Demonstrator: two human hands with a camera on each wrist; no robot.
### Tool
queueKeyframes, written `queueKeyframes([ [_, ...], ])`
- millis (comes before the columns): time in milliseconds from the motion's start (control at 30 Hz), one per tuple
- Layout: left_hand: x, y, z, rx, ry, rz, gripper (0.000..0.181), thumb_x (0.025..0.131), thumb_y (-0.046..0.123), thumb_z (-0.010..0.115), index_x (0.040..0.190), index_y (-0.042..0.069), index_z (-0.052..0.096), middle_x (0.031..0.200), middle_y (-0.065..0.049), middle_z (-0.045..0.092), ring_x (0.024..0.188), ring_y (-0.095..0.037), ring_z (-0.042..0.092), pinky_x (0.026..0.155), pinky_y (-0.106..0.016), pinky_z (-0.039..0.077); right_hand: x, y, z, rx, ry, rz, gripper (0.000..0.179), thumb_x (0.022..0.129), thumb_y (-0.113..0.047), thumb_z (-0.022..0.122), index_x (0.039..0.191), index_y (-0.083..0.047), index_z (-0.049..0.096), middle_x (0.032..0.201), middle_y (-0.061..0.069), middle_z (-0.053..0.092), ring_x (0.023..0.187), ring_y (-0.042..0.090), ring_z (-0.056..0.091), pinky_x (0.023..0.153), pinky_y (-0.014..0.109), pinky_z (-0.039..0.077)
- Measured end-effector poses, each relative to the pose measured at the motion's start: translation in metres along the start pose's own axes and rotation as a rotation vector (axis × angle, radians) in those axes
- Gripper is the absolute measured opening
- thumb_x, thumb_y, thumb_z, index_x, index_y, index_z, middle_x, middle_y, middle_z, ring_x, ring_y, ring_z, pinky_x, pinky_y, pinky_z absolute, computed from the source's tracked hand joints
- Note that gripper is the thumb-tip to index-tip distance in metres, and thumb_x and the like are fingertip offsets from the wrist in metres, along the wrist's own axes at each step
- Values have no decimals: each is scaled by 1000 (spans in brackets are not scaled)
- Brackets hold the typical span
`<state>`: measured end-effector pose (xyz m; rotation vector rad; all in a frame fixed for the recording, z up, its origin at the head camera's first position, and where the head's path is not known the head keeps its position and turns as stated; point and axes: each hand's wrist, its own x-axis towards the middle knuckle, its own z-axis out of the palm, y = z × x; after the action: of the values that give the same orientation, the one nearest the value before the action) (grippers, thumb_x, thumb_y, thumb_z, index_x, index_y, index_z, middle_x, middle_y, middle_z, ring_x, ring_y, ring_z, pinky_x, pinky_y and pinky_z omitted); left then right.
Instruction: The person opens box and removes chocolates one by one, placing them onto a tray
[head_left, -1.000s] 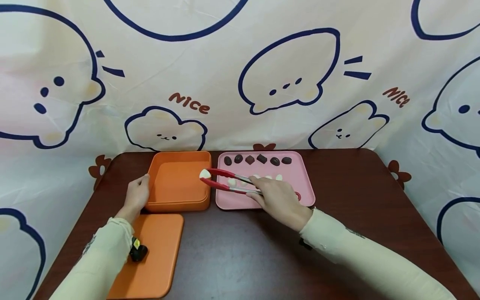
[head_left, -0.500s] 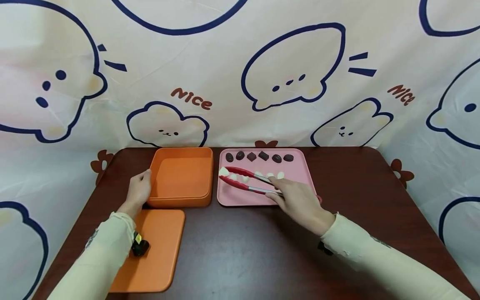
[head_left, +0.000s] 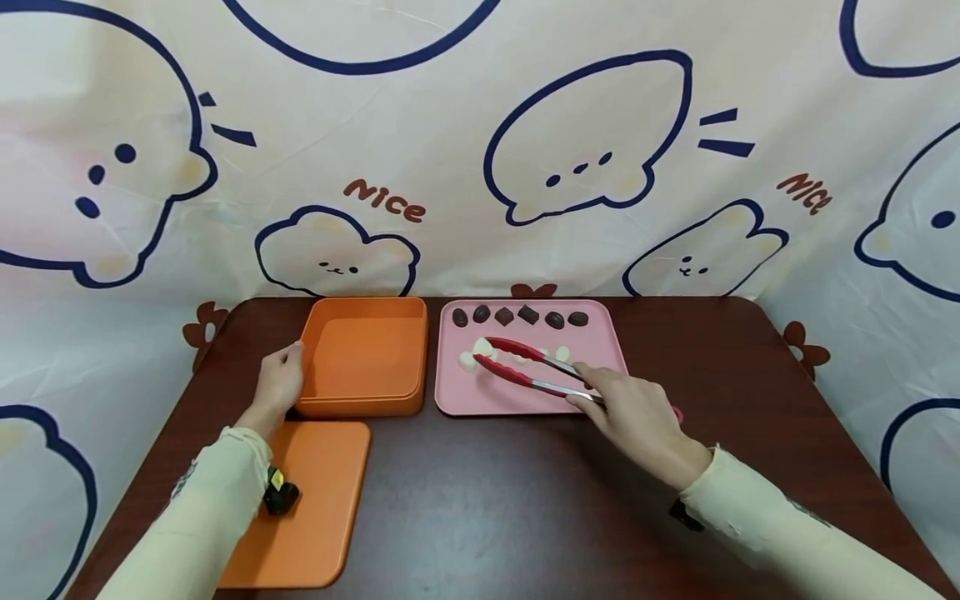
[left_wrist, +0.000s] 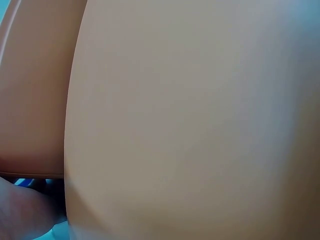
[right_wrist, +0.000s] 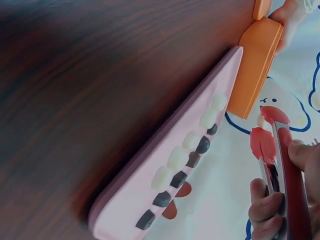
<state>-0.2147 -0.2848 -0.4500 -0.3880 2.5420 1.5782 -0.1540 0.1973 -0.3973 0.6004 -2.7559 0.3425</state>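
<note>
My right hand (head_left: 637, 417) grips red-tipped metal tongs (head_left: 517, 347) above a pink tray (head_left: 461, 396). A white chocolate-like piece (head_left: 482, 346) sits at the tongs' tips; the right wrist view also shows this white piece (right_wrist: 260, 120) between the red tips. Beneath lie several more white pieces (head_left: 467, 361), partly hidden by the tongs. Dark chocolate-like pieces (head_left: 528, 315) form a row along the tray's far side. With thumb and fingers, my left hand (head_left: 277, 379) holds the left wall of an orange box (head_left: 363, 404), whose visible floor is bare.
An orange lid (head_left: 322, 500) lies flat in front of the box, under my left forearm. Brown table (head_left: 465, 508) extends in front of the tray and to its right. A patterned white cloth (head_left: 450, 167) hangs behind. Orange surfaces (left_wrist: 175, 110) fill the left wrist view.
My right hand has moved right, carrying the tongs and white piece from the box's right edge to over the tray's white pieces. My left hand keeps its hold on the box.
</note>
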Motion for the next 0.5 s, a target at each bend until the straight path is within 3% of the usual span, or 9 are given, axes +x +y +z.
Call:
queueKeyframes([
  [133,1,-1,0,-5,-9,0,65,109,45,11,160,7,24,170,-16,6,157,-41,7,125,-60,16,-7,7,-1,11,-24,38,47,90,-31,78,132,-14,68,111,8,77,71,19,65,53,37,49],
  [167,1,0,0,-11,-5,0,65,109,45,12,154,6,38,170,-16,8,156,-40,10,125,-60,17,-8,9,-1,14,-31,51,46,90,-30,78,131,-14,68,109,8,77,69,18,62,52,35,47],
  [233,2,0,0,-21,6,3,61,110,45,14,126,7,59,169,-16,11,156,-39,13,124,-60,18,-12,13,1,19,-39,77,46,89,-29,78,131,-13,69,106,9,77,66,16,56,50,32,44],
  [300,2,1,0,-27,12,6,55,110,44,16,94,8,55,169,-16,12,155,-38,16,124,-59,19,-15,18,2,23,-39,98,44,89,-29,78,129,-13,69,100,8,77,65,16,53,50,33,43],
  [367,2,1,1,-26,18,11,54,110,43,17,92,8,53,169,-16,13,155,-39,17,124,-59,19,-19,22,3,24,-36,116,43,89,-29,78,129,-12,69,99,8,77,65,16,54,50,34,44],
  [433,1,1,0,-17,19,14,58,110,43,16,108,3,58,169,-16,11,156,-40,14,124,-60,19,-22,25,3,22,-36,129,42,90,-29,78,128,-13,69,91,6,74,64,16,53,50,36,44],
  [500,1,1,0,-10,9,13,63,110,42,15,134,-1,54,169,-16,9,156,-41,12,124,-61,18,-24,29,2,17,-32,137,42,90,-28,77,128,-12,69,90,5,73,63,16,51,50,35,42],
])
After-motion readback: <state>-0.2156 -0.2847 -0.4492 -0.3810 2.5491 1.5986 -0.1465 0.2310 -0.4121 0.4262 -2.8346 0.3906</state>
